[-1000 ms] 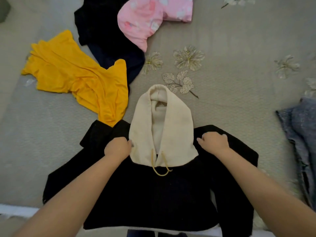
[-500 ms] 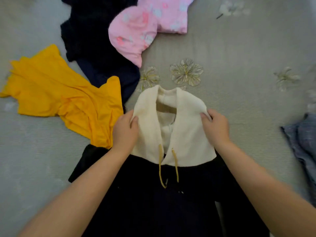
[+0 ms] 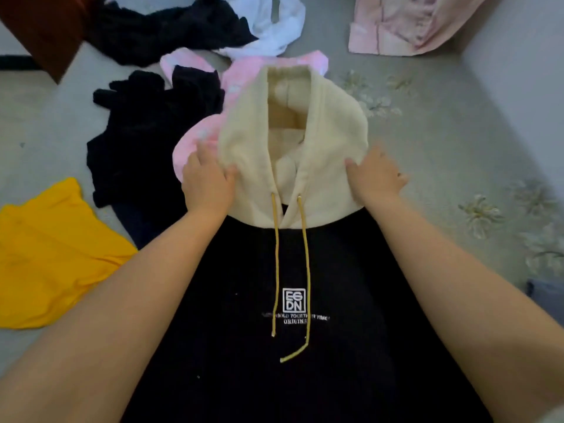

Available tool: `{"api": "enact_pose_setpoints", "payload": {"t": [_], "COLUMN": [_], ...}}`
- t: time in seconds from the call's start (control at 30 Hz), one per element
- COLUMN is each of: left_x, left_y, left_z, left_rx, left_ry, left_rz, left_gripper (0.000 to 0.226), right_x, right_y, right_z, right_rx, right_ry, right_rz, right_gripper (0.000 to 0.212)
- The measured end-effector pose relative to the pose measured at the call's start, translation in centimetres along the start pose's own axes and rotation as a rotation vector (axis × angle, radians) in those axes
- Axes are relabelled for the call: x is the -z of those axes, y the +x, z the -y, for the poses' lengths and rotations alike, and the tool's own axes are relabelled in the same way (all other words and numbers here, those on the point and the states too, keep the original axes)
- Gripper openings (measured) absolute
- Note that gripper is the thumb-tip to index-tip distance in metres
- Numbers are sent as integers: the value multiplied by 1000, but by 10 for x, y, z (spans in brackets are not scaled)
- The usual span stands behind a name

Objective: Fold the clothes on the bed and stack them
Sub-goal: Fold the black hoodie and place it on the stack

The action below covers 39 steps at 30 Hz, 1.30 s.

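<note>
The bed [image 3: 457, 154] has a grey cover with pale flowers on it. To the right of the hoodie the cover is bare, out to a grey wall at the far right. The left side is crowded: a yellow top [image 3: 52, 254] lies near the left edge, and a black pile [image 3: 143, 138] sits just beside the hoodie. A pink top [image 3: 195, 138] peeks out from under the hood. Far away lie more black clothes [image 3: 171, 29], a white piece [image 3: 271, 25] and a light pink shirt [image 3: 406, 22].

Both arms reach straight out from the near side. The left hand [image 3: 207, 181] grips the left side of the hood, with the thumb on top of the cloth. The right hand [image 3: 375, 178] grips the right side of the hood the same way.

The hoodie [image 3: 293, 300] lies in the middle, front side up. Its body is black with a small white square logo and white words. The hood [image 3: 293, 141] is cream and points to the far side, with its opening facing up. Two yellow strings [image 3: 306, 270] hang down over the black chest.
</note>
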State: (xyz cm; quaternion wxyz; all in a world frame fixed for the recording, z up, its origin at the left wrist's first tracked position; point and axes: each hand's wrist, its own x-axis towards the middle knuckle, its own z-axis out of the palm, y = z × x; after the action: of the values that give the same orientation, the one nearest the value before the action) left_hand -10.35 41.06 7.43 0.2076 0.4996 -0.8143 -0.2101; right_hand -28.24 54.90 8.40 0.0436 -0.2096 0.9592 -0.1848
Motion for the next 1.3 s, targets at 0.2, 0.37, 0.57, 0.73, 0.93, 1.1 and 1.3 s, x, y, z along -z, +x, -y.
{"api": "enact_pose_setpoints", "payload": {"t": [0.2, 0.37, 0.57, 0.73, 0.93, 1.1, 1.3], "left_x": [-80, -96, -91, -74, -46, -21, 7], "left_y": [-80, -168, -250, -306, -362, -408, -458], "left_z": [64, 105, 143, 156, 172, 196, 223], "left_rx": [-132, -357, -353, -259, -308, -359, -474], "left_ry": [380, 263, 335, 432, 457, 453, 602], "left_rz": [395, 621, 753, 813, 844, 868, 978], "left_gripper": [64, 42, 49, 59, 64, 72, 102], "right_x": [-85, -114, -115, -102, -82, -75, -65], "right_y": [-58, -159, -265, -324, -364, -399, -452], "right_z": [-74, -135, -192, -221, -252, -275, -301], "right_rx": [178, 271, 335, 242, 178, 352, 569], "right_ry": [-181, -163, -337, -266, -138, -202, -451], "right_rz": [203, 262, 314, 356, 378, 420, 601], "right_gripper": [38, 35, 51, 52, 54, 59, 85]}}
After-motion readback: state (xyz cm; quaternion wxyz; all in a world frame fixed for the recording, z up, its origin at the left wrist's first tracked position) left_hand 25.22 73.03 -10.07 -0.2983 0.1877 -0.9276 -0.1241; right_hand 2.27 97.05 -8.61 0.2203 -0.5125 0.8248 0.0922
